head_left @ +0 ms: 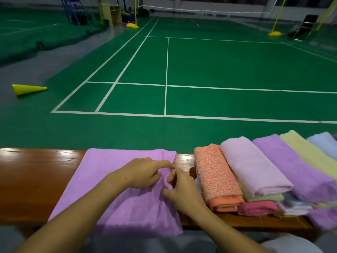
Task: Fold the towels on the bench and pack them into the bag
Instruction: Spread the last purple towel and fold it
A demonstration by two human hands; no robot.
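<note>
On the glossy wooden bench point(36, 179) a purple towel point(113, 179) lies spread flat, its near edge hanging over the bench's front edge toward the person. Both hands meet at the towel's right side. The left hand point(144, 172) rests on the cloth with its index finger stretched out to the right and the other fingers curled down into the fabric. The right hand point(182, 189) sits just beside it, thumb and curled fingers pinching a small raised ridge of the same towel between the two hands. So the gripped fold lies directly under and between the hands, near the towel's right edge, while the rest of the towel stretches away to the left.

To the right, just beside the right hand, a heap of folded towels lies on the bench. On top, counted from the left: one orange speckled towel point(217, 178), one pale pink towel point(253, 168), one purple folded towel point(291, 167), one pale yellow towel point(313, 154) and one light blue towel point(324, 143) at the frame's edge. Underneath them show a light green towel point(264, 198) and a deep pink towel point(257, 207); further layers are too blurred to count.

Beyond the bench lies a green badminton court point(237, 66), with one yellow cone point(27, 89) tipped on its side at the left.
</note>
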